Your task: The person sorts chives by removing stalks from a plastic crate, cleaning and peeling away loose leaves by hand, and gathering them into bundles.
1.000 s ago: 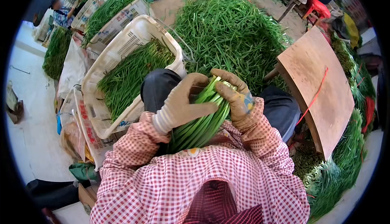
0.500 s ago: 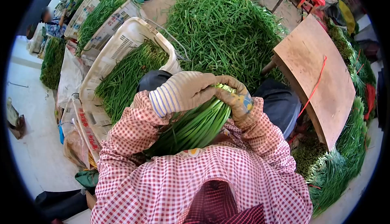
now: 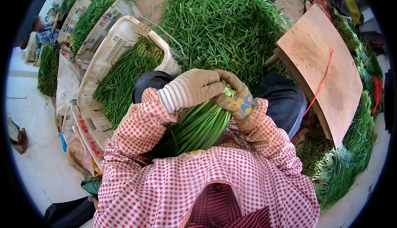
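Both my hands wear soiled work gloves and meet over my lap at the pale end of a bundle of long green garlic chives (image 3: 198, 126). My right hand (image 3: 235, 95) has its fingers curled round that pale end. From the other side my left hand (image 3: 196, 86), in a glove with a striped cuff, presses bent fingers against the same end; its thumb and fingertips are partly hidden. The green ends spread down towards my checked shirt. By my left knee a white plastic basket (image 3: 87, 97) holds more chives (image 3: 124, 77).
A large heap of loose green leaves (image 3: 219, 29) lies on the floor ahead. At right stands a wooden board (image 3: 322, 62) with a red tie (image 3: 324, 79) on it. Stacked chives (image 3: 351, 157) lie beyond it. More baskets and another person (image 3: 43, 31) are at far left.
My view has shifted slightly. My hands stay on the chive bundle at its pale end; the right-hand fingers have tilted a little and the pale tips show more.
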A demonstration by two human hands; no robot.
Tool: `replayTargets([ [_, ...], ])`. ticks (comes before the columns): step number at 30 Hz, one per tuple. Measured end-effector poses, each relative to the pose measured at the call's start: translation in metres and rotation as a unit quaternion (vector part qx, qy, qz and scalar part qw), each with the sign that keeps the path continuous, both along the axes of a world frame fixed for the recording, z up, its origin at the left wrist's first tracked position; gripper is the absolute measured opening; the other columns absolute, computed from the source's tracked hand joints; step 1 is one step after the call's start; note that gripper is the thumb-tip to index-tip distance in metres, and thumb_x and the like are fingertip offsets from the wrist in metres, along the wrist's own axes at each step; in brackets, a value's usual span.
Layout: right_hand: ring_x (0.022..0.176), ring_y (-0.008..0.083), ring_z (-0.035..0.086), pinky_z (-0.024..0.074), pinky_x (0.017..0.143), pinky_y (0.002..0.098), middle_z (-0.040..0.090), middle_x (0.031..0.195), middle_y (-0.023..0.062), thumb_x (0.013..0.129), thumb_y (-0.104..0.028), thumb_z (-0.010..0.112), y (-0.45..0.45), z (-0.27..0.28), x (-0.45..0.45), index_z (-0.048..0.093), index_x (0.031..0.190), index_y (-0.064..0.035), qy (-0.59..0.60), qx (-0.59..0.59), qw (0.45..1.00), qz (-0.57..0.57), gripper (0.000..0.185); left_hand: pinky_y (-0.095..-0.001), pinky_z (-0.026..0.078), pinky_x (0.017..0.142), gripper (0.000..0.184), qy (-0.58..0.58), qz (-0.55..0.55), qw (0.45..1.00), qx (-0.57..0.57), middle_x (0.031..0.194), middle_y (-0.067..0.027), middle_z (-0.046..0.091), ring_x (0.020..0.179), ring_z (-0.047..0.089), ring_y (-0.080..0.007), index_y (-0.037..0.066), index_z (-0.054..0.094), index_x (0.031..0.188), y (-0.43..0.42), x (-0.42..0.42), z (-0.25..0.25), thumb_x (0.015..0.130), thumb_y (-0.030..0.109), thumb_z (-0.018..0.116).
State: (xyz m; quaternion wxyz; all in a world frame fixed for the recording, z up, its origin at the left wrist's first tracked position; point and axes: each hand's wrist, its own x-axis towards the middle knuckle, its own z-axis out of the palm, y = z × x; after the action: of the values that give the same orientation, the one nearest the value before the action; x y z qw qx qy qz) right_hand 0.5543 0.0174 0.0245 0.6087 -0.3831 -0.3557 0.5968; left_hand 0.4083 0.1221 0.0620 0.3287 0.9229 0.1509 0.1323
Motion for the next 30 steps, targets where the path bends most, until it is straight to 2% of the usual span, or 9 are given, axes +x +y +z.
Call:
replayTargets([
  [1,0.094,0.0158,0.060,0.0499,0.085,0.0281,0.060,0.105,0.0075,0.078,-0.012,0.075,-0.001,0.002,0.002,0.043,0.130,0.0011,0.002,-0.003,1.000,-0.001,0.062,-0.0282,0.039,0.049,0.023,0.002,-0.001,1.000,-0.003,0.064,-0.0078,0.054,0.052,0.049,-0.0124,0.003,0.059,0.089,-0.002,0.002,0.008,0.089,0.026,0.059],
  [4,0.094,0.0157,0.060,0.0491,0.085,0.0290,0.061,0.105,0.0070,0.077,-0.013,0.074,-0.002,0.006,0.007,0.048,0.124,0.0013,0.009,-0.051,0.998,0.019,0.056,-0.0202,0.036,0.052,0.027,0.085,0.174,0.872,-0.448,0.068,0.0051,0.048,0.059,0.045,-0.0036,0.004,0.058,0.089,-0.014,0.007,0.030,0.093,0.031,0.056],
  [11,0.091,0.0143,0.060,0.0495,0.082,0.0291,0.062,0.104,0.0067,0.077,-0.006,0.071,-0.012,-0.002,0.008,0.053,0.120,0.0012,0.051,-0.110,0.992,-0.021,0.047,-0.0190,0.036,0.052,0.024,-0.173,0.324,0.790,-0.491,0.066,0.0036,0.049,0.057,0.044,-0.0036,0.004,0.058,0.087,-0.050,0.017,-0.009,0.093,0.028,0.055],
  [18,0.090,0.0191,0.064,0.0546,0.077,0.0301,0.061,0.107,0.0109,0.080,-0.009,0.073,-0.018,0.000,0.005,0.050,0.121,0.0037,0.113,-0.062,0.992,-0.016,0.049,-0.0219,0.042,0.058,0.021,-0.004,0.194,0.831,-0.521,0.073,0.0013,0.055,0.065,0.049,-0.0063,0.003,0.060,0.096,-0.031,0.016,0.007,0.092,0.023,0.056],
  [19,0.090,0.0191,0.064,0.0546,0.077,0.0301,0.061,0.107,0.0109,0.080,-0.009,0.073,-0.018,0.000,0.006,0.050,0.121,0.0037,0.113,-0.063,0.991,-0.019,0.049,-0.0219,0.042,0.058,0.021,-0.003,0.192,0.831,-0.522,0.073,0.0013,0.055,0.065,0.049,-0.0063,0.003,0.060,0.096,-0.028,0.020,0.009,0.092,0.023,0.056],
  [22,0.089,0.0181,0.063,0.0538,0.076,0.0287,0.062,0.106,0.0098,0.080,-0.009,0.072,-0.014,-0.005,0.003,0.050,0.122,0.0032,0.123,-0.025,0.991,-0.040,0.049,-0.0339,0.049,0.061,0.019,0.038,0.061,0.983,-0.168,0.071,-0.0090,0.058,0.066,0.059,-0.0181,0.005,0.059,0.098,-0.014,0.026,0.016,0.090,0.022,0.056],
  [25,0.084,0.0155,0.062,0.0523,0.075,0.0261,0.062,0.100,0.0076,0.080,-0.008,0.071,-0.014,-0.004,0.006,0.051,0.122,0.0016,0.015,-0.032,0.999,-0.038,0.048,-0.0341,0.049,0.062,0.018,0.091,0.029,0.993,0.066,0.071,-0.0093,0.059,0.067,0.061,-0.0232,0.005,0.058,0.091,0.000,0.029,0.033,0.091,0.022,0.054],
  [27,0.082,0.0142,0.061,0.0515,0.074,0.0249,0.062,0.097,0.0064,0.080,-0.006,0.071,-0.017,0.004,0.005,0.053,0.121,0.0003,0.033,-0.074,0.995,-0.056,0.045,-0.0340,0.050,0.061,0.016,-0.032,0.141,0.989,0.016,0.072,-0.0095,0.060,0.068,0.062,-0.0258,0.006,0.057,0.088,0.015,0.031,0.036,0.090,0.021,0.053],
  [30,0.080,0.0123,0.061,0.0507,0.074,0.0238,0.063,0.092,0.0048,0.080,-0.004,0.070,-0.023,0.002,0.001,0.056,0.118,-0.0017,0.079,-0.095,0.989,-0.081,0.041,-0.0322,0.051,0.069,0.021,0.032,0.270,0.961,-0.045,0.084,-0.0086,0.064,0.079,0.063,-0.0217,0.005,0.058,0.102,0.037,0.018,0.025,0.088,0.021,0.057],
])
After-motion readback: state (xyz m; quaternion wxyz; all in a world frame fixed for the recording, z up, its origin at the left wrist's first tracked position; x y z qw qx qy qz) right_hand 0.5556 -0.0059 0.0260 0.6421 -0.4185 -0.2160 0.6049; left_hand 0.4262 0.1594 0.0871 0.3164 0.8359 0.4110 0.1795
